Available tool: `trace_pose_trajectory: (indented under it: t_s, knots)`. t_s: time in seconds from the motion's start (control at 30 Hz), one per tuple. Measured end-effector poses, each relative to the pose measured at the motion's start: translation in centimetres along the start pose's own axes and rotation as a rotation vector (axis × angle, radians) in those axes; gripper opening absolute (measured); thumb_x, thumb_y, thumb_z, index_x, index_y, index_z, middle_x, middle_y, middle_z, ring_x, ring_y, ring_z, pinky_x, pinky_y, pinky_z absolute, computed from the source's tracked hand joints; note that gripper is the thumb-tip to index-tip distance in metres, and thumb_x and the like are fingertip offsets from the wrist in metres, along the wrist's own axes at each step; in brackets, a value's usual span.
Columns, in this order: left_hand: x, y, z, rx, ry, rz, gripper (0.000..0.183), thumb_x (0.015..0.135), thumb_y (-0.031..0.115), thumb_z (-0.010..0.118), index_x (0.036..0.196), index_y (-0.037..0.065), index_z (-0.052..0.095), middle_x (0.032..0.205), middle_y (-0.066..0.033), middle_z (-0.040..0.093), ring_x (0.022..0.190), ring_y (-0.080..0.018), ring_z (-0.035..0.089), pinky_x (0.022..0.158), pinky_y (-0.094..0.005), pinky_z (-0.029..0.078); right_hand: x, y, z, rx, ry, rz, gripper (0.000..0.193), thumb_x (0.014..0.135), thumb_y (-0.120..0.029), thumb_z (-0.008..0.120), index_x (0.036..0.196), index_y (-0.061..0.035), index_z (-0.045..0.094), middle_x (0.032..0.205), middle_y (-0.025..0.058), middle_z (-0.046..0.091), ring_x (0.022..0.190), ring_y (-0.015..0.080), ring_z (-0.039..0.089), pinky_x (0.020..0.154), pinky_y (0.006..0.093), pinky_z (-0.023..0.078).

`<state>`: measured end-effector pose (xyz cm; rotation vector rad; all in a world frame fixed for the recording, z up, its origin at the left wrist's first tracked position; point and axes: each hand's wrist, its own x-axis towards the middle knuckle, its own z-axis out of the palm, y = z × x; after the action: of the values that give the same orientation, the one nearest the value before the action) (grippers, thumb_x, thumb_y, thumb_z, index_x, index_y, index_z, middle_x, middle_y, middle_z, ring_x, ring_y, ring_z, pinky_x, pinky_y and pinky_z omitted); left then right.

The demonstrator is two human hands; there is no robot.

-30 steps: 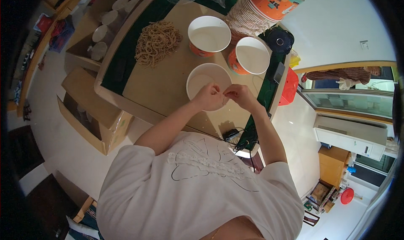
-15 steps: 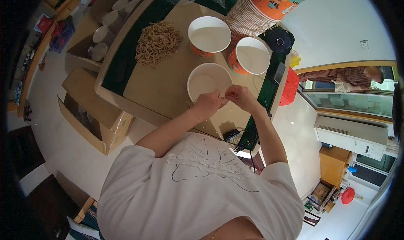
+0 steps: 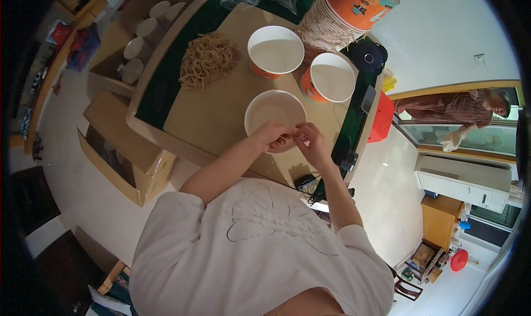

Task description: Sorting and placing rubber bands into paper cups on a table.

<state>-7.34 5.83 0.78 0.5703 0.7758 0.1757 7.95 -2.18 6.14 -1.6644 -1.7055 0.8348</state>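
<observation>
Over the near rim of an empty-looking white paper bucket [image 3: 265, 108], my two hands meet fingertip to fingertip. Thin brownish strands show at the closed fingers of my left hand [image 3: 269, 134]. My right hand [image 3: 311, 141] is pinched against them; the exact join between the hands is too small to make out. Two more open paper buckets with orange sides stand beyond, one at the far middle [image 3: 271, 53] and one to the right [image 3: 332, 81]. A loose heap of tan, string-like strands [image 3: 209, 61] lies on the cardboard sheet [image 3: 193, 114] to the left.
A tall stack of nested orange buckets [image 3: 354, 11] leans at the back right beside a round dark device [image 3: 368, 56]. A phone [image 3: 367, 99] and black cables [image 3: 310, 183] lie along the right edge. Open cardboard boxes [image 3: 133, 155] sit left. Another person [image 3: 453, 108] stands at the doorway.
Both hands have shifted slightly, now further over the near bucket's opening, with brownish strands showing at the left fingers. The person at the doorway has turned and moved an arm.
</observation>
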Motion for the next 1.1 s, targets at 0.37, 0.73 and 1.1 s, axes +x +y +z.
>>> trace_pose_trajectory:
  t_s: [0.37, 0.73, 1.1]
  knots:
    - [-0.3, 0.3, 0.7, -0.024, -0.028, -0.056, 0.013, 0.079, 0.010, 0.061, 0.070, 0.001, 0.059, 0.056, -0.0038, 0.049, 0.039, -0.0065, 0.039, 0.032, -0.0199, 0.023, -2.0, -2.5, 2.1, -0.312, 0.364, -0.014, 0.012, 0.071, -0.004, 0.067, 0.078, -0.0054, 0.057, 0.087, 0.0105, 0.058, 0.079, 0.0258, 0.057, 0.076, 0.0389, 0.045]
    - [-0.4, 0.1, -0.5, 0.286, -0.021, 0.079, 0.012, 0.082, 0.015, 0.065, 0.081, 0.004, 0.065, 0.064, 0.0001, 0.054, 0.048, -0.0052, 0.045, 0.038, -0.0171, 0.030, -1.5, -1.1, 2.5, -0.025, 0.292, 0.104, 0.016, 0.076, -0.006, 0.068, 0.086, -0.0022, 0.055, 0.074, 0.0091, 0.059, 0.063, 0.0191, 0.058, 0.058, 0.0299, 0.048]
    - [-1.3, 0.8, -0.4, 0.297, 0.125, 0.105, 0.011, 0.082, 0.018, 0.065, 0.084, 0.008, 0.064, 0.070, 0.0026, 0.057, 0.056, -0.0044, 0.046, 0.045, -0.0181, 0.033, -1.0, 0.3, 3.7, 0.227, 0.283, 0.288, 0.009, 0.079, -0.007, 0.066, 0.083, 0.0004, 0.063, 0.071, 0.0076, 0.060, 0.062, 0.0117, 0.055, 0.058, 0.0259, 0.046]
